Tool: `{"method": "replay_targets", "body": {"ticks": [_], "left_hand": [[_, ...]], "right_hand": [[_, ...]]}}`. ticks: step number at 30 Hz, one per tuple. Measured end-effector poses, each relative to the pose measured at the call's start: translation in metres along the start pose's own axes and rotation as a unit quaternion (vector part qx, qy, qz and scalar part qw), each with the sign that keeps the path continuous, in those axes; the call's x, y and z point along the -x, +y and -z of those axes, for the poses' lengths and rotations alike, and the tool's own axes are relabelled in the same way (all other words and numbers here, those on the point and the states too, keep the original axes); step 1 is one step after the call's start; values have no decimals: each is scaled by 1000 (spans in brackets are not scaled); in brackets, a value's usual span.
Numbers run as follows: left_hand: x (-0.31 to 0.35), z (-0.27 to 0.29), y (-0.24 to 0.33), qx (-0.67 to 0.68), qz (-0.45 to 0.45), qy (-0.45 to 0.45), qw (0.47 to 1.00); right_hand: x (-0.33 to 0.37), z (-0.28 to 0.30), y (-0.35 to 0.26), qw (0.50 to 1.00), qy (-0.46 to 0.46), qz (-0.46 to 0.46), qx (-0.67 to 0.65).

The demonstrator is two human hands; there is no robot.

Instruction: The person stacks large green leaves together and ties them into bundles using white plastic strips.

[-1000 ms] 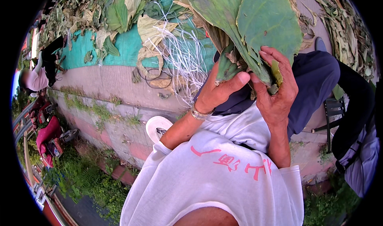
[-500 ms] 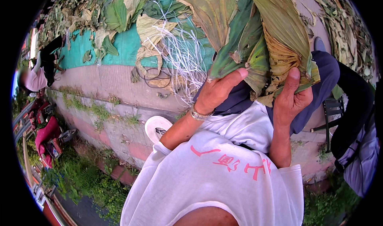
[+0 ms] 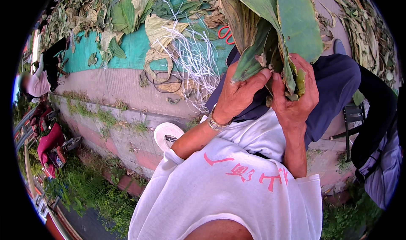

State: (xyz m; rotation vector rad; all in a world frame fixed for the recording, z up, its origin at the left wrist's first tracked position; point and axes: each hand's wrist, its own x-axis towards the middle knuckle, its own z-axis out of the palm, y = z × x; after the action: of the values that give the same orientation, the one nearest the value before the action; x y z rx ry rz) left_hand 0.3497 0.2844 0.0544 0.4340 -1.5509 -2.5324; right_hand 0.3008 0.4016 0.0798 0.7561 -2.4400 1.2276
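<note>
Above my lap, both hands grip a bundle of large dried leaves (image 3: 270, 28), green and brown, gathered at its near end. My left hand (image 3: 241, 92) is closed round the left side of the gathered base, thumb pressed on top. My right hand (image 3: 298, 89) wraps the right side, fingers curled over the folded leaf edge. The two thumbs nearly meet at the base. Part of my fingers is hidden under the leaves. Just left of the bundle lie red-handled scissors (image 3: 226, 34), only their handles showing, and a tangle of white strings (image 3: 192, 60).
Heaps of dried leaves (image 3: 95, 11) cover a green tarp (image 3: 84, 53). A white roll (image 3: 165, 135) sits by my left elbow. At right are another leaf pile (image 3: 368, 32), a dark chair (image 3: 353, 119) and someone's dark-clothed leg (image 3: 380, 113). A person (image 3: 38, 79) sits far left.
My right hand has come left and folded its side of the leaves inward, narrowing the bundle. A green leaf underside now shows, and the red scissor handles have come into sight.
</note>
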Motion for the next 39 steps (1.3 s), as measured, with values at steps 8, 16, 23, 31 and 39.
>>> {"method": "replay_targets", "body": {"ticks": [8,16,23,31,39], "left_hand": [[2,3,-4,93,48,55,993],[-5,3,2,199,41,81,976],[-7,14,-2,225,32,73,971],[-7,16,-1,212,49,65,974],[0,9,-3,207,35,47,977]], "right_hand": [[4,3,5,983,74,-149,-83],[-5,24,29,935,251,-207,-140],[-13,57,42,869,343,-283,-217],[-9,69,43,904,337,-226,-133],[-13,24,-4,986,93,-141,-12]]}}
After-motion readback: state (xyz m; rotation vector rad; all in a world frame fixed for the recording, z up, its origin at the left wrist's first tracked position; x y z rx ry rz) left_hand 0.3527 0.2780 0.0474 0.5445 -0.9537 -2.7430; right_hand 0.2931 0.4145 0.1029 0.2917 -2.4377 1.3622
